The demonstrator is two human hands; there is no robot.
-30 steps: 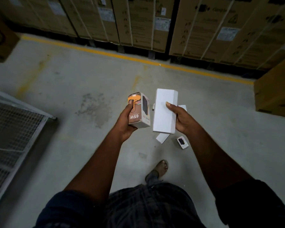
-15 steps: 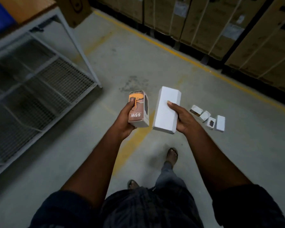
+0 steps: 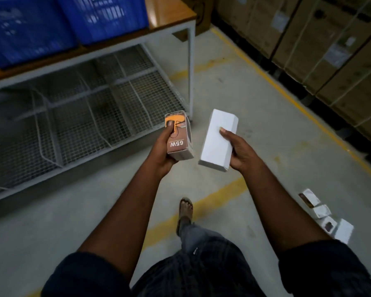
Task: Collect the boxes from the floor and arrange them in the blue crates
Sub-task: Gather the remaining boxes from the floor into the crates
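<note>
I'm gripping the likely-light, stiff 65W box in left hand, white box at one o'clock in right hand, fingers clamping long sides.

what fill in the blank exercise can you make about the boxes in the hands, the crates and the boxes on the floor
1. The left hand holds a brown box printed with ____.
2. The tall box in the right hand is plain ____.
3. The crates on the table are ____.
4. To the person's right, ____ small boxes lie on the floor.

Missing words: 65W; white; blue; four
</note>
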